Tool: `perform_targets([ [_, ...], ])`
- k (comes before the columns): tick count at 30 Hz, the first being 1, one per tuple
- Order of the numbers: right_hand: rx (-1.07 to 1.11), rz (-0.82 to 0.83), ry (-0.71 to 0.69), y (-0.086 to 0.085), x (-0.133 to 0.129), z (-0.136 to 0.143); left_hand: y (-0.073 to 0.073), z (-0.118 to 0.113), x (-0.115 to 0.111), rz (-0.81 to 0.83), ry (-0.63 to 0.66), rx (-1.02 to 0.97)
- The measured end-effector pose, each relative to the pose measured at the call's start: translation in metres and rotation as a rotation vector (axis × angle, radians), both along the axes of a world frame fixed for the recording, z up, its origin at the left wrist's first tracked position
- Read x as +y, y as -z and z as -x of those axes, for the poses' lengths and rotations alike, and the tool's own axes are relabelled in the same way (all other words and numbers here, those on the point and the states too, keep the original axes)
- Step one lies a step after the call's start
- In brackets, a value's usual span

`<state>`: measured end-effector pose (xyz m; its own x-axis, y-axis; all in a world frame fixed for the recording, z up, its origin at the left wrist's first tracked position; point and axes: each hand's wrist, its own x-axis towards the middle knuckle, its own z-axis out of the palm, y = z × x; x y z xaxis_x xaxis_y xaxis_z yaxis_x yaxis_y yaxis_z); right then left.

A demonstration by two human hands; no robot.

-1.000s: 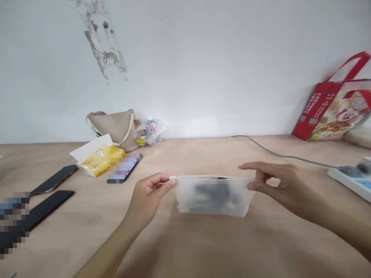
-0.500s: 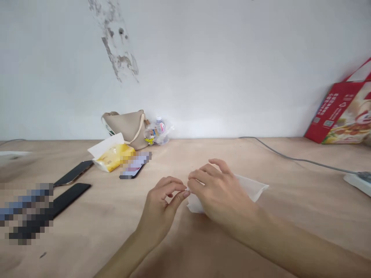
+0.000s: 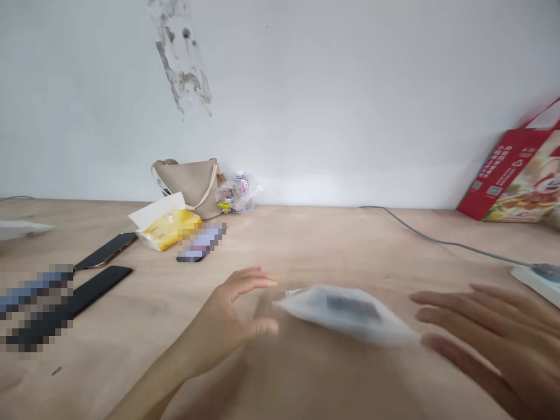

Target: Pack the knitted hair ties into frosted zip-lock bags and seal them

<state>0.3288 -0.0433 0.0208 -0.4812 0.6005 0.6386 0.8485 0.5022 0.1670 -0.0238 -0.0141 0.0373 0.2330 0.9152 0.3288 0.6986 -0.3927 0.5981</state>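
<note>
A frosted zip pouch [image 3: 350, 312] with a dark thing inside is low over the wooden table [image 3: 306, 245], blurred and tilted flat, between my two hands. My left hand [image 3: 234, 321] is open, fingers spread, with its fingertips just short of the pouch's left end. My right hand [image 3: 485, 335] is open too, fingers stretched toward the left, just past the pouch's right end. Neither hand grips the pouch.
At the left lie two dark phones [image 3: 102, 251], a yellow tissue pack [image 3: 168, 227] and a beige bag [image 3: 192, 184] by the wall, with a small bottle [image 3: 240, 185] beside it. A grey cable [image 3: 437, 239] runs to a power strip [image 3: 536, 277]. A red shopping bag [image 3: 516, 181] leans at the right.
One second ago both hands held the pouch up by its top edge. Then they brought it down to the table. Now both hands have let go and moved apart.
</note>
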Motion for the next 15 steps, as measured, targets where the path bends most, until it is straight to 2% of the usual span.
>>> perform_targets([
  [2, -0.05, -0.033, -0.029, 0.014, -0.007, 0.012, 0.005, -0.005, -0.015, 0.101, 0.096, 0.153],
  [4, -0.039, -0.052, -0.052, 0.026, -0.009, 0.034, 0.013, -0.025, -0.024, 0.026, 0.156, 0.232],
  [5, -0.029, -0.041, -0.078, 0.032, -0.008, 0.047, 0.018, -0.038, -0.026, -0.059, 0.228, 0.256],
  [7, -0.019, -0.037, -0.116, 0.043, -0.004, 0.071, 0.03, -0.066, -0.023, -0.182, 0.368, 0.311],
  [9, -0.009, -0.049, -0.141, 0.055, -0.001, 0.087, 0.042, -0.085, -0.015, -0.229, 0.434, 0.349],
  [12, 0.023, -0.013, -0.165, 0.069, 0.001, 0.096, 0.059, -0.092, -0.006, -0.199, 0.447, 0.372],
  [15, 0.06, 0.13, -0.183, 0.072, -0.002, 0.095, 0.066, -0.086, -0.005, -0.164, 0.455, 0.376],
])
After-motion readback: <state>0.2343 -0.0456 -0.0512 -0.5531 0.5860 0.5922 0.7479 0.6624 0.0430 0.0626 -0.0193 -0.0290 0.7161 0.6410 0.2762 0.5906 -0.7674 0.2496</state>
